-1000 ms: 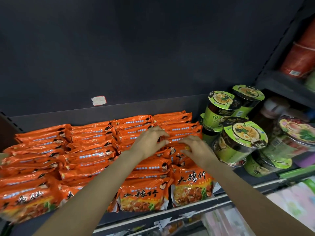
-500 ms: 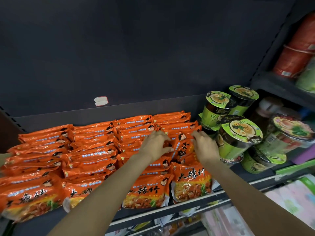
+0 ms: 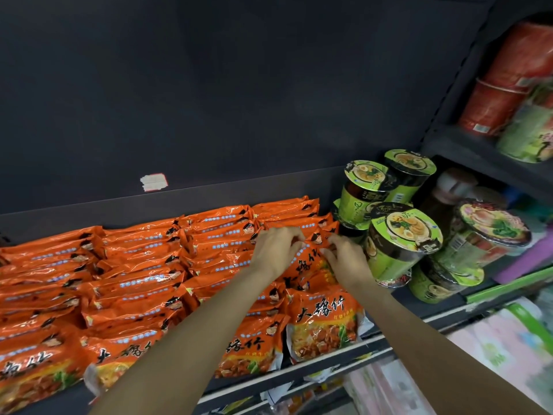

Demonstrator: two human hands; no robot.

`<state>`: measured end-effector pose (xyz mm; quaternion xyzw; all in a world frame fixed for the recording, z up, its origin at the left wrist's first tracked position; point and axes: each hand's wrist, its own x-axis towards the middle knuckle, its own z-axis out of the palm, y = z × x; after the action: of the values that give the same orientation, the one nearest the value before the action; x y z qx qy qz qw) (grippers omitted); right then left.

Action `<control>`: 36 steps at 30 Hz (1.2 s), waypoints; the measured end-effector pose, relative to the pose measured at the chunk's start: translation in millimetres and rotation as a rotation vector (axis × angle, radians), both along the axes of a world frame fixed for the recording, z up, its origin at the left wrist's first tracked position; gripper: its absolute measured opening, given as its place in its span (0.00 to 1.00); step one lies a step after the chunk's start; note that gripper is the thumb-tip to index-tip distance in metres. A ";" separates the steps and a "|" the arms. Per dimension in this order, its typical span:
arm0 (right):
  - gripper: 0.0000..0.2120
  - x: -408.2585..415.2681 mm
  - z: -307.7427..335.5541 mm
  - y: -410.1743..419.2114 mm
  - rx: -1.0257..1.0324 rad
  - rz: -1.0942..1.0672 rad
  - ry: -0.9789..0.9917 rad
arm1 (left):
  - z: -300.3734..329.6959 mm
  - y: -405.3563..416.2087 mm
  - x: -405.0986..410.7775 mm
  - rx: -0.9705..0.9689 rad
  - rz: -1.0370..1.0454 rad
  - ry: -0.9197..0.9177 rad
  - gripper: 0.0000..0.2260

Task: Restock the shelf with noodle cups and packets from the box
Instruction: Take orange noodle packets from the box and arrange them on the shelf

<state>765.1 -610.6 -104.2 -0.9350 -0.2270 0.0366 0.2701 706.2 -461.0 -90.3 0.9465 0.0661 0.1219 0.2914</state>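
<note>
Packets mostly shelved: orange rows fill shelf [image 3: 299, 381] left to middle. Left hand [image 3: 276, 250] and right hand [image 3: 347, 259] both pinch top edge of tilted orange packet [image 3: 308, 262] in far right row, beside green noodle cups [image 3: 401, 241]. Box not visible; remaining stock unknown.

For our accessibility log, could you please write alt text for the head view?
Both hands, left hand and right hand, pinch an upright orange noodle packet among rows of the same packets on a dark shelf. Green-lidded noodle cups are stacked just to their right.
</note>
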 end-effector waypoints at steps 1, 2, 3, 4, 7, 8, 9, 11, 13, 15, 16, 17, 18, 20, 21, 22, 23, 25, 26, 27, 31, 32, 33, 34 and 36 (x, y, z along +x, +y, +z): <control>0.14 -0.3 0.5 -0.3 0.016 0.011 0.013 | -0.3 -1.8 1.0 -0.002 -0.027 0.015 0.06; 0.19 -0.9 1.9 -0.6 0.052 0.033 0.015 | -0.6 -1.9 1.6 0.002 -0.052 0.047 0.08; 0.24 -0.7 3.0 -1.2 0.071 0.062 -0.006 | 0.0 -0.2 1.4 0.019 -0.076 0.086 0.11; 0.26 -1.0 4.4 -1.4 0.061 0.097 -0.045 | -0.3 3.4 0.5 0.043 -0.100 0.127 0.14; 0.20 0.5 3.5 -1.5 -0.017 0.125 -0.101 | -1.5 17.8 -6.1 0.119 -0.135 0.195 0.22; 0.16 1.9 1.7 -1.1 -0.042 0.093 -0.099 | -2.3 22.3 -7.9 0.137 -0.130 0.204 0.22; 0.14 4.0 -0.7 -1.2 -0.080 0.066 -0.101 | -3.2 25.5 -8.8 0.156 -0.126 0.213 0.20; 0.14 5.4 -5.5 -0.8 -0.168 0.063 -0.082 | -4.4 28.0 -9.3 0.184 -0.128 0.215 0.15; 0.15 3.2 -8.8 -1.8 -0.145 0.084 -0.032 | -4.3 26.4 -9.0 0.168 -0.124 0.205 0.11; 0.18 -1.6 -9.6 -4.2 -0.108 0.088 -0.049 | -5.6 23.7 -9.3 0.134 -0.133 0.213 0.12; 0.20 -4.7 -9.4 -6.7 -0.127 0.108 -0.069 | -6.3 22.2 -10.3 0.118 -0.145 0.224 0.12; 0.21 -6.8 -11.1 -9.2 -0.120 0.135 -0.090 | -7.1 21.3 -11.7 0.107 -0.158 0.234 0.13; 0.21 -9.7 -10.6 -12.2 -0.132 0.164 -0.112 | -7.6 20.7 -13.3 0.103 -0.170 0.242 0.14; 0.22 -16.9 -9.2 -17.4 -0.140 0.190 -0.125 | -8.4 20.1 -17.8 0.110 -0.179 0.244 0.16; 0.21 -20.5 -9.5 -20.6 -0.118 0.189 -0.125 | -8.7 19.3 -20.6 0.119 -0.172 0.232 0.16; 0.21 -24.0 -11.1 -23.8 -0.105 0.200 -0.138 | -9.1 18.7 -23.5 0.123 -0.155 0.211 0.16; 0.20 -28.8 -12.2 -27.8 -0.101 0.213 -0.142 | -9.4 17.4 -26.8 0.117 -0.138 0.175 0.16; 0.19 -37.2 -16.0 -36.6 -0.107 0.219 -0.128 | -8.7 12.4 -34.2 0.097 -0.127 0.117 0.14; 0.18 -40.4 -18.6 -40.8 -0.104 0.213 -0.128 | -7.7 8.1 -37.3 0.097 -0.150 0.120 0.14; 0.18 -43.4 -20.6 -44.4 -0.094 0.199 -0.127 | -7.2 3.2 -39.5 0.108 -0.185 0.137 0.14; 0.22 -49.3 -21.2 -53.0 -0.064 0.156 -0.088 | -4.6 -12.8 -40.7 0.247 -0.237 0.212 0.17; 0.23 -49.7 -20.0 -54.2 -0.064 0.146 -0.077 | -4.8 -14.2 -40.2 0.280 -0.238 0.240 0.17; 0.25 -49.6 -19.0 -55.5 -0.075 0.136 -0.064 | -5.2 -15.3 -40.0 0.312 -0.242 0.276 0.18; 0.26 -49.3 -18.2 -56.8 -0.089 0.131 -0.049 | -5.9 -16.2 -39.5 0.344 -0.248 0.309 0.18; 0.26 -48.4 -17.6 -60.5 -0.115 0.135 -0.031 | -5.8 -19.8 -38.0 0.382 -0.244 0.354 0.19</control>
<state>716.8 -671.1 -121.8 -0.9320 -0.2914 0.0531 0.2090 668.3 -480.8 -96.1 0.9918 -0.0227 -0.0710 0.1042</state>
